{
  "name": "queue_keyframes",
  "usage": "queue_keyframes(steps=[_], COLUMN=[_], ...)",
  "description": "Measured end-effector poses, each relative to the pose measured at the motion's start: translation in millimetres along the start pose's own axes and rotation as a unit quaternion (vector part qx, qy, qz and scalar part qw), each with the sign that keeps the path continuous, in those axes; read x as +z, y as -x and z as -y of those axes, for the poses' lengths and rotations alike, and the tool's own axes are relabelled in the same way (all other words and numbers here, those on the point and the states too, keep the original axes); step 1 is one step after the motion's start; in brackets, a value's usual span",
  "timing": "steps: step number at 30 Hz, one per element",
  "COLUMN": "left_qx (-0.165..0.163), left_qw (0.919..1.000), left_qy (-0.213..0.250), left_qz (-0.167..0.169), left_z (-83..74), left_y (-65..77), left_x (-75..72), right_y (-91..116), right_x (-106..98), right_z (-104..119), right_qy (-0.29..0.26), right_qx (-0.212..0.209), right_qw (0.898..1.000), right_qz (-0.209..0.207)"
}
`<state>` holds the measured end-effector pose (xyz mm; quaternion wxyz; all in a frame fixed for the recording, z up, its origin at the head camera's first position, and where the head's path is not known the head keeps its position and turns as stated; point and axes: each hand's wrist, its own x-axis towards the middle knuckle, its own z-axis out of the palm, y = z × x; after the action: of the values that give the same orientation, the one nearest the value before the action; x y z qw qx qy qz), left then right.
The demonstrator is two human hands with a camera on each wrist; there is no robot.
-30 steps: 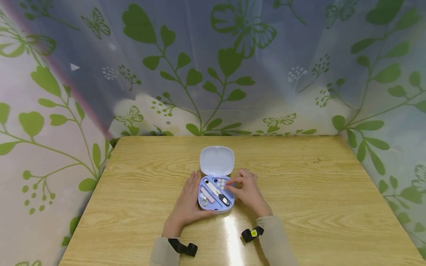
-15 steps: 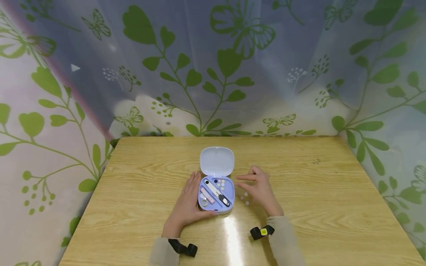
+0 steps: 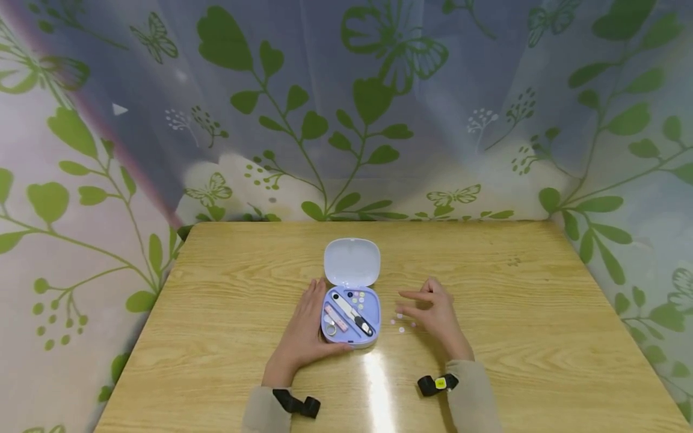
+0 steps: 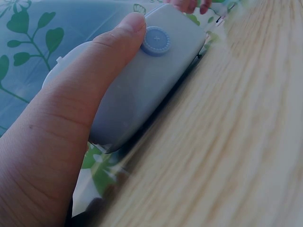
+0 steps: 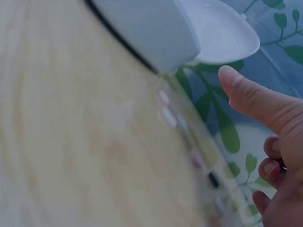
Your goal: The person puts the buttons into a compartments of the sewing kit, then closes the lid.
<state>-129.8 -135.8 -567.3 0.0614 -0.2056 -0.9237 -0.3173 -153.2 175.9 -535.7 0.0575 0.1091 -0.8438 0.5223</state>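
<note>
A lavender sewing box (image 3: 372,305) stands on the table with its white lid (image 3: 352,263) raised behind it. Inside lie a white-and-black tool (image 3: 352,314), a pink striped piece (image 3: 336,318), a ring-shaped item (image 3: 331,329) and several small buttons (image 3: 361,300). My left hand (image 3: 305,334) rests along the box's left side, fingers straight, the thumb pressing its front near a round blue clasp (image 4: 157,40). Right of the box, my right hand (image 3: 435,313) hovers by several loose buttons (image 3: 401,329). Thumb and forefinger are extended and apart; the other fingers curl in. Nothing shows between them.
The wooden table (image 3: 227,288) reaches back to a patterned curtain (image 3: 346,120), which also hangs along both sides. A black wrist camera (image 3: 296,403) sits on the left sleeve and another wrist camera (image 3: 437,383) on the right one.
My right hand has moved from above the box's button compartment out to the right. Loose buttons on the table have come into view beside it. My left hand has stayed on the box.
</note>
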Motion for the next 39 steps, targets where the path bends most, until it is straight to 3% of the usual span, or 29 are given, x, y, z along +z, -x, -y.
queue_keyframes(steps=[5, 13, 21, 33, 39], left_qx=[0.001, 0.003, 0.004, -0.010, -0.007], left_qw=[1.0000, 1.0000, 1.0000, 0.9999, 1.0000], left_qy=[0.001, 0.002, 0.003, -0.003, -0.004], left_qz=[-0.001, -0.002, 0.001, 0.006, 0.006], left_z=[-0.7, -1.5, -3.9, -1.5, -1.2], left_y=[1.0, -0.3, -2.1, 2.9, 1.7], left_x=[-0.2, -2.3, -4.2, -2.0, -2.7], right_y=[7, 7, 7, 8, 7], right_x=[-1, 0, 1, 6, 8], right_z=[-12, -24, -22, -22, -19], right_qy=[-0.021, -0.017, -0.002, 0.062, 0.080], right_qx=[0.019, -0.002, -0.020, -0.046, -0.075], right_qw=[1.000, 1.000, 1.000, 0.997, 0.994], right_qz=[0.004, 0.000, 0.007, 0.025, 0.010])
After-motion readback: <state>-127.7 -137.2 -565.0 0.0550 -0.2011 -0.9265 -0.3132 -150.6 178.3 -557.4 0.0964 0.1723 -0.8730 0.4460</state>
